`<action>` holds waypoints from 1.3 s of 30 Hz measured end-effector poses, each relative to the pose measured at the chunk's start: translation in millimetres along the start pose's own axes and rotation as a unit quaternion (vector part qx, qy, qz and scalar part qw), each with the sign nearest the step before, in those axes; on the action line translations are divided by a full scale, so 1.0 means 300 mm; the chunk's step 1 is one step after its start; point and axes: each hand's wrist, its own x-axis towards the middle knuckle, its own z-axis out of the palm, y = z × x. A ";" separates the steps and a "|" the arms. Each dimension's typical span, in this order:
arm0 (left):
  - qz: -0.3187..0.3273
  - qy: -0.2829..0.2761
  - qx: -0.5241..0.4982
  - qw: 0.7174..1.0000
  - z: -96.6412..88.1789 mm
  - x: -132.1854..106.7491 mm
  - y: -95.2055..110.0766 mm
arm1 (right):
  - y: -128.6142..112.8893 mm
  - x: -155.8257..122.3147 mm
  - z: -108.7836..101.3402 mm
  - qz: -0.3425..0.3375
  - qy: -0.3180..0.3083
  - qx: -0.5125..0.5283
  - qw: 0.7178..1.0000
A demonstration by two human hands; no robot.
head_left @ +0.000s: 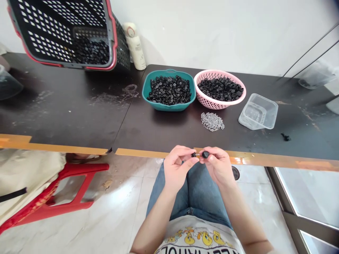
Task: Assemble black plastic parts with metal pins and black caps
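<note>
At lower centre, just in front of the counter's (159,135) near edge, we see two small black parts meeting tip to tip. The left hand (178,167) pinches a short black piece (194,155) and the right hand (218,167) pinches a round black cap (205,154). We judge they are being fitted together, and seating them calls for keeping both in line. Beyond them are one teal basin (145,89) and one pink basket (212,104), both heaped with black parts past counting. There is also one pile of metal pins (212,121), one clear tub (259,112) and one stray black part (285,137).
</note>
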 end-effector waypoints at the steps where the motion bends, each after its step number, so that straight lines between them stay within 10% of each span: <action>1: 0.025 -0.006 0.031 0.999 0.000 -0.003 0.014 | 0.009 -0.012 0.013 -0.010 0.024 0.018 0.999; 21: 0.191 -0.024 0.263 0.945 0.028 -0.024 0.107 | -0.003 -0.091 0.078 0.019 0.075 0.055 0.996; 39: 0.163 -0.029 0.301 0.939 0.045 -0.043 0.158 | -0.052 -0.126 0.091 0.122 0.054 0.106 0.985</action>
